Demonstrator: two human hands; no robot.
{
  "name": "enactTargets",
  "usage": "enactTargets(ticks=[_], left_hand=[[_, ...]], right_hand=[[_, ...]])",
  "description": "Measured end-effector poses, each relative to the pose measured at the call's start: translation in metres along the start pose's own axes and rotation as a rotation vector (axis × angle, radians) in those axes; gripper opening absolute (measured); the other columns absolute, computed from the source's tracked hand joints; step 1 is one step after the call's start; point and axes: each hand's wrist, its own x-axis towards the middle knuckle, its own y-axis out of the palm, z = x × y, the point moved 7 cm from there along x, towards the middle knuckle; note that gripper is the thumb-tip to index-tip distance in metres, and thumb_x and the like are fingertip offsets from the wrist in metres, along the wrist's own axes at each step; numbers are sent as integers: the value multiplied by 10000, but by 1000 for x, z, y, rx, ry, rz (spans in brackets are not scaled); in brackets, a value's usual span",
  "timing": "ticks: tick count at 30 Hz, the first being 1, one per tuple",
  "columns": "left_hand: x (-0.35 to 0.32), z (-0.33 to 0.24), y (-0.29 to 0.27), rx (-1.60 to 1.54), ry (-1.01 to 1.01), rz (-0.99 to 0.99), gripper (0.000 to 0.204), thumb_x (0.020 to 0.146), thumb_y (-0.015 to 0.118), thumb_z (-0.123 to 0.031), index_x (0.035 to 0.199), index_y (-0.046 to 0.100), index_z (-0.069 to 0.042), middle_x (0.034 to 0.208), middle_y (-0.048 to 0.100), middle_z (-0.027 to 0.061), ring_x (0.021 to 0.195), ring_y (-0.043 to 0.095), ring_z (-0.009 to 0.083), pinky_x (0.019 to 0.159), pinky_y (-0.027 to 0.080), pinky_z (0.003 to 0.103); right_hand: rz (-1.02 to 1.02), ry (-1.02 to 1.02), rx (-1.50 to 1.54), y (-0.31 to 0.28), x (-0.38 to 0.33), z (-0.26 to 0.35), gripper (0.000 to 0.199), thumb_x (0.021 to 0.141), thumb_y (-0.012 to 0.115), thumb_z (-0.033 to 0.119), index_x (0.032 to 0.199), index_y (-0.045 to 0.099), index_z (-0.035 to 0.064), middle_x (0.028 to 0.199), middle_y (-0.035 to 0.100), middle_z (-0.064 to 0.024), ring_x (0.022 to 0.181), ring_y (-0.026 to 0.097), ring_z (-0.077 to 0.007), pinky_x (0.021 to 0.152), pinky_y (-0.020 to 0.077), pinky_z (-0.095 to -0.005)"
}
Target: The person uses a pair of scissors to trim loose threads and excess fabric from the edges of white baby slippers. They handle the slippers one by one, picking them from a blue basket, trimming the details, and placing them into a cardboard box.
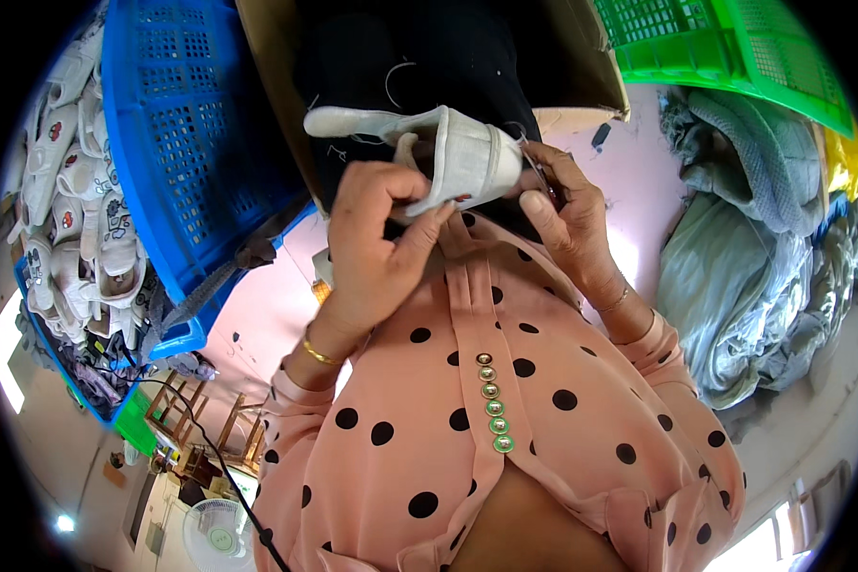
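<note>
A small white cloth slipper (458, 157) lies sideways above my lap, its sole end pointing left and a bit of red print at its lower edge. My left hand (381, 234) is closed on the slipper, thumb and fingers pinching its near rim. At the slipper's right end, my right hand (572, 210) has its fingers closed around a small, thin metal tool (541, 176). It looks like thread snips, mostly covered by the fingers. A loose thread end curls near the tool.
Dark trousers (410, 48) cover my legs, with an open cardboard box (582, 57) beyond. At left, a blue plastic crate (191, 124) stands beside a heap of similar white slippers (76, 210). A green crate (734, 48) and grey cloth bundles (734, 286) are at right.
</note>
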Motion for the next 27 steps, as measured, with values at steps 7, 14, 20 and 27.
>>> enactTargets(ticks=[7, 14, 20, 27], left_hand=[[-22, 18, 23, -302, -218, 139, 173, 884, 710, -40, 1023, 612, -8, 984, 655, 55, 843, 602, 97, 762, 488, 239], [-2, -9, -7, 221, 116, -31, 324, 766, 795, -62, 1055, 650, -46, 963, 656, 81, 812, 593, 198, 683, 488, 266], [27, 6, 3, 68, 130, 122, 231, 763, 782, -35, 988, 736, -54, 1024, 669, 69, 945, 613, 199, 809, 514, 290], [38, 33, 14, -279, -54, 83, 58, 885, 699, -27, 917, 657, -4, 975, 660, 73, 859, 614, 112, 764, 495, 230]], right_hand=[[258, -92, 365, 23, 36, 9, 619, 850, 759, 127, 1377, 482, -42, 1329, 583, -154, 1214, 562, -195, 1059, 418, -300], [370, 53, 429, 42, 38, 1, 511, 922, 690, 272, 1322, 539, -9, 1152, 648, -93, 1060, 591, -143, 967, 464, -286], [341, -49, 218, 40, 43, -4, 552, 968, 613, 370, 1344, 511, -21, 1160, 652, -134, 1068, 611, -174, 952, 473, -289], [32, -241, -411, 0, 46, 8, 428, 979, 577, 346, 1215, 550, -10, 988, 681, -199, 896, 683, -334, 769, 534, -354]])
